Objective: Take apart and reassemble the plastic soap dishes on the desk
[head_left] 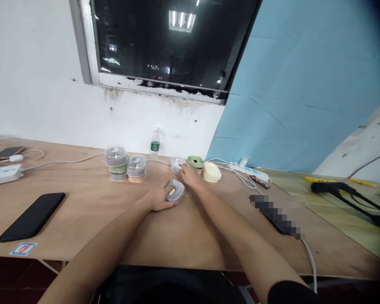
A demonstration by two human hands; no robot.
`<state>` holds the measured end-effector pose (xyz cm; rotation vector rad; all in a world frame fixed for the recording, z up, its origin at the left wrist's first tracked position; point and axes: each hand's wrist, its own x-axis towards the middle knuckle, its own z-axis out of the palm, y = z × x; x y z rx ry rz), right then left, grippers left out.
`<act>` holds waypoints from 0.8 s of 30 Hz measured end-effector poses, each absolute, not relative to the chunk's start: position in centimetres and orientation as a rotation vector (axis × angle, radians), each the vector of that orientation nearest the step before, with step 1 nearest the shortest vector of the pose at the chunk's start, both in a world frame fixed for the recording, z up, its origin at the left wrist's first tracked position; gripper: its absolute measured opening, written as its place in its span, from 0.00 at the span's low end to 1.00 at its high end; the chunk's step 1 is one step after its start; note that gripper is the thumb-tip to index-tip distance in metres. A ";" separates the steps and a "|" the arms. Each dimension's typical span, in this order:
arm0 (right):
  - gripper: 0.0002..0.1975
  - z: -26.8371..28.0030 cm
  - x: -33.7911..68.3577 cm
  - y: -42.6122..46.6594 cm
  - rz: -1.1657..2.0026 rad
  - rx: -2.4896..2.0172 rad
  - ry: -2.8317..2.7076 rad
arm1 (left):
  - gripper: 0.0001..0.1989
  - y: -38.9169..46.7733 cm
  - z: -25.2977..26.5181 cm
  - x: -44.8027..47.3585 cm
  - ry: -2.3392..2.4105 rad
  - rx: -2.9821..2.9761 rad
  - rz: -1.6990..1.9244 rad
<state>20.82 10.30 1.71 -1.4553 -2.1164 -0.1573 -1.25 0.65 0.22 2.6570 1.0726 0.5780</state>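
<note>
beyond the lidded container [176, 192], the right hand [190, 175] touches a translucent lid [175, 164], finger grip unclear, while the left hand [160, 198], clasping that container, should steady it.

Nothing legible, sticker [23, 248] mark unclear, bottle label [155, 146] blurred

The head view looks forward and down from close over the near side of the surface [91, 202], facing the window [145, 46] beyond it. The surface's right end seems dim.
</note>
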 end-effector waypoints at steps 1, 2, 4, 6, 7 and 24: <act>0.18 1.5 21.0 10.5 -0.143 -1.441 -2.100 | 0.35 0.7 0.2 -1.3 1.083 2.654 0.575; 0.17 1.3 21.1 10.8 -0.128 -1.421 -2.089 | 0.35 0.7 0.2 -1.3 1.093 2.648 0.570; 0.16 1.1 21.4 11.4 -0.094 -1.378 -2.089 | 0.36 0.6 0.3 -1.4 1.107 2.639 0.560; 0.16 1.2 21.6 11.9 -0.070 -1.362 -2.098 | 0.36 0.6 0.4 -1.5 1.107 2.640 0.553; 0.16 1.3 21.6 12.0 -0.066 -1.367 -2.097 | 0.36 0.6 0.4 -1.5 1.108 2.641 0.552; 0.23 -1.2 20.7 5.0 0.126 -1.141 -1.985 | 0.27 1.0 1.4 -2.1 1.333 2.316 0.980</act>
